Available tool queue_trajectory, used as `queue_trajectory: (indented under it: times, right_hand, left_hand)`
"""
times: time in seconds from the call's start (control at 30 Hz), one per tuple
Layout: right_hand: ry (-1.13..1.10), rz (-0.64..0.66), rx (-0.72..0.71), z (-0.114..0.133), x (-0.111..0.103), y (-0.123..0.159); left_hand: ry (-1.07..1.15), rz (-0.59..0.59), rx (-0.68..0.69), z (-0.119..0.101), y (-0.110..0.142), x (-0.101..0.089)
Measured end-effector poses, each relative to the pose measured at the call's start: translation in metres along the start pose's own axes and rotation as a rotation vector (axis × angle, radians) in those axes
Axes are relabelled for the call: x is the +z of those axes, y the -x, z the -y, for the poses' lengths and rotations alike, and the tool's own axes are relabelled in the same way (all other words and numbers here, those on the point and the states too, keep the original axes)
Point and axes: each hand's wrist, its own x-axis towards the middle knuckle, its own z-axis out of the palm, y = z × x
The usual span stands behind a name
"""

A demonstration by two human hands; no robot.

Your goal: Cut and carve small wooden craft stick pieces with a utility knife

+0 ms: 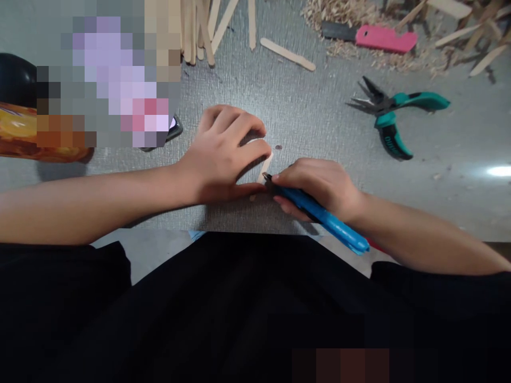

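Observation:
My left hand (227,149) rests on the grey table, holding a short piece of wooden craft stick (264,167) down between its index finger and thumb. The other left fingers are curled against the tabletop. In my right hand (319,183) is a blue pen (323,215), gripped near its dark front end. Its tip touches or hovers just over the stick, close to my left thumb; I cannot tell which. A small dark speck (278,147) lies on the table just past the fingers.
Green-handled pliers (385,106) lie spread at the right. Behind them a pink-handled cutter (385,39) lies among wood shavings (339,13). Several craft sticks (195,32) and one loose stick (287,54) are at the back. An orange-brown bottle-like object (24,133) sits left, near a blurred patch.

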Motion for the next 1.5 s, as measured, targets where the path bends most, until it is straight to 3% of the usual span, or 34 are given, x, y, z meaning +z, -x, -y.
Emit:
queue_trajectory:
  times: [0.23, 0.4, 0.5, 0.73, 0.9, 1.5]
  right_hand:
    - [-0.078, 0.029, 0.036, -0.005, -0.004, 0.002]
    - [-0.148, 0.079, 0.164, -0.008, -0.011, 0.004]
    - [-0.201, 0.085, 0.134, -0.011, -0.016, 0.001]
    - [-0.204, -0.060, 0.173, -0.015, -0.025, -0.007]
    - [-0.184, -0.002, 0.229, -0.013, -0.028, -0.008]
    - [-0.200, -0.049, 0.175, -0.013, -0.025, -0.016]
  left_hand:
    - [0.049, 0.010, -0.039, -0.004, -0.001, -0.006]
    - [0.089, 0.029, -0.045, 0.000, -0.003, -0.005]
    - [0.046, 0.039, 0.001, 0.004, -0.004, -0.005]
    - [-0.012, 0.070, -0.010, -0.001, -0.006, -0.015]
    - [-0.018, 0.079, 0.003, -0.002, -0.009, -0.016]
    - [0.095, 0.091, -0.093, -0.004, -0.012, -0.015]
